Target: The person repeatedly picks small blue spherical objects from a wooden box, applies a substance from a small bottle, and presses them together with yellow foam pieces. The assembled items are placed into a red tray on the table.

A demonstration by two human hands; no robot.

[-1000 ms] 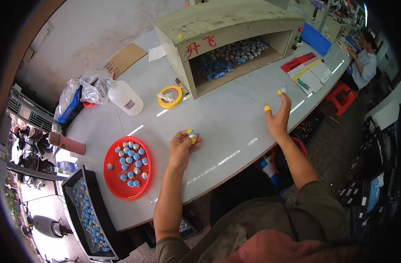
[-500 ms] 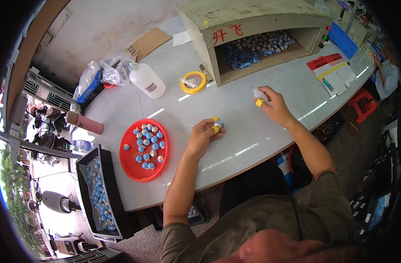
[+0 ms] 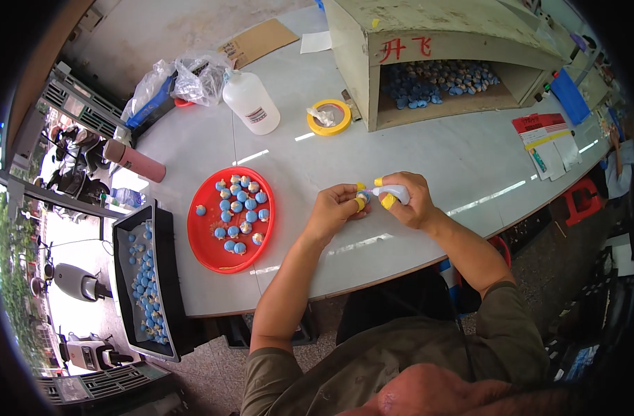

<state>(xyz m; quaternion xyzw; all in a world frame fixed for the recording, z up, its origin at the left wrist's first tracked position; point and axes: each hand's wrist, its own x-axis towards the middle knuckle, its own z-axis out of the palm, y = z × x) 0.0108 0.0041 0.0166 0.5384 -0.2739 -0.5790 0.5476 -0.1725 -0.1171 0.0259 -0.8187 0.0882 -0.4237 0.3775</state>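
My left hand (image 3: 334, 211) pinches a small blue-and-beige ball-shaped piece (image 3: 363, 197) between thumb and fingertips. Close beside it, my right hand (image 3: 415, 201) is closed round a small translucent squeeze bottle (image 3: 396, 192). The bottle's narrow tip points left at the piece; whether they touch I cannot tell. Yellow wraps cover some fingertips of both hands. To the left lies a round red tray (image 3: 200, 243), with several similar blue-and-beige pieces (image 3: 242, 197) spread over it.
A black bin (image 3: 171, 270) of blue pieces stands at the table's left end. Behind are a pink tumbler (image 3: 138, 161), a large white bottle (image 3: 251, 104) and a yellow tape roll (image 3: 343, 123). An open-fronted box (image 3: 374, 76) full of pieces stands at the back; papers (image 3: 549, 149) lie at right.
My right hand has moved left and down with the squeeze bottle, bringing its tip to the piece in my left hand. The whole view has shifted slightly.
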